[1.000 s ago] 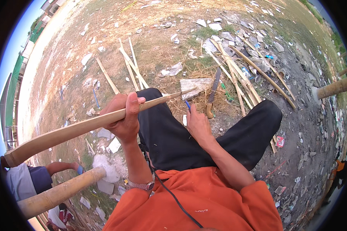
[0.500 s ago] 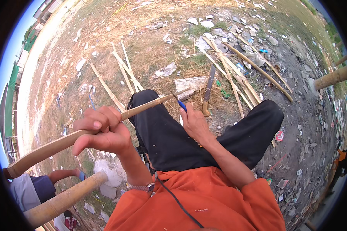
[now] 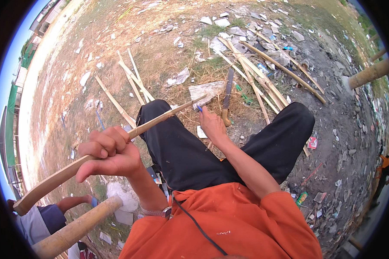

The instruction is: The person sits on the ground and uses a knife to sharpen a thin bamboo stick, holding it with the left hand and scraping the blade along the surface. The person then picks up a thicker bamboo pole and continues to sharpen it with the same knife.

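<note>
My left hand (image 3: 110,154) is wrapped round a long bamboo strip (image 3: 52,184), thumb stretched along it. The strip slants from the lower left, over my left knee, to a narrow tip in front of me. Close to that tip, my right hand (image 3: 214,126) is closed on a small knife with a blue handle (image 3: 200,108). Little of the handle shows, and the blade is hard to make out against the strip. Beyond my right hand, a machete (image 3: 227,94) with a dark blade and brown handle lies beside a pale weathered board (image 3: 205,91).
Split bamboo strips (image 3: 257,77) lie ahead to the right, and several more (image 3: 133,77) ahead to the left. Bamboo posts stand at right (image 3: 369,74) and lower left (image 3: 80,224). Another person's leg (image 3: 75,203) shows at lower left. Litter covers the ground.
The knife has turned in my right hand; its blade, plain beside the strip earlier, hardly shows now. The whole view has shifted slightly. My left hand keeps its grip on the strip.
</note>
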`<state>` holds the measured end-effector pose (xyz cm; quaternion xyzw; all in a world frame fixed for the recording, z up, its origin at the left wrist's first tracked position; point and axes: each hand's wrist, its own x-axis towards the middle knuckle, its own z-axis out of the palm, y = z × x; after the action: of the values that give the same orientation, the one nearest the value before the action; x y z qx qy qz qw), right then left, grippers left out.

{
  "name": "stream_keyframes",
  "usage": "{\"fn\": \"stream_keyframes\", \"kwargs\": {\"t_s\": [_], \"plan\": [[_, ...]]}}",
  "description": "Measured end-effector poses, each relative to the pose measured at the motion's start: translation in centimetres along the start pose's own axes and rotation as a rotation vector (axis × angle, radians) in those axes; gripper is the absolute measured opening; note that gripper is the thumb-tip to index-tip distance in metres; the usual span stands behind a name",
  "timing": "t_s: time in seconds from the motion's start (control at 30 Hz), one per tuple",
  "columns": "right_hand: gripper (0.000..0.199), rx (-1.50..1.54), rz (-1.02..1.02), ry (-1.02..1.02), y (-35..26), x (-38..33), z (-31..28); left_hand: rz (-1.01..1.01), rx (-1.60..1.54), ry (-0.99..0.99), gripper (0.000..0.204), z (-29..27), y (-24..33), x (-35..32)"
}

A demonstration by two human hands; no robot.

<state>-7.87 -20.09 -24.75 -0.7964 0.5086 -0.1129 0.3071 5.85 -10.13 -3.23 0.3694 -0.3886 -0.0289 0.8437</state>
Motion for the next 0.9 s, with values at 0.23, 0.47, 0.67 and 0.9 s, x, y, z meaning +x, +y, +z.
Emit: {"fn": "stream_keyframes", "kwargs": {"t_s": [0.23,0.47,0.67,0.9], "plan": [[0.012,-0.111,-0.03,-0.075,1.7,0.8,1.4,0.02,-0.094,-0.062,0.057,-1.0,-0.5,0.9],[0.025,-0.11,0.026,-0.134,2.9,2.9,1.1,0.038,-0.159,-0.202,0.058,-0.8,-0.5,0.5],[0.022,-0.171,0.083,-0.072,9.8,6.9,6.3,0.046,-0.242,-0.308,0.058,0.3,-1.0,0.8],[0.021,-0.197,0.088,-0.103,14.7,8.6,9.9,0.045,-0.246,-0.286,0.06,0.7,-0.6,0.4]]}}
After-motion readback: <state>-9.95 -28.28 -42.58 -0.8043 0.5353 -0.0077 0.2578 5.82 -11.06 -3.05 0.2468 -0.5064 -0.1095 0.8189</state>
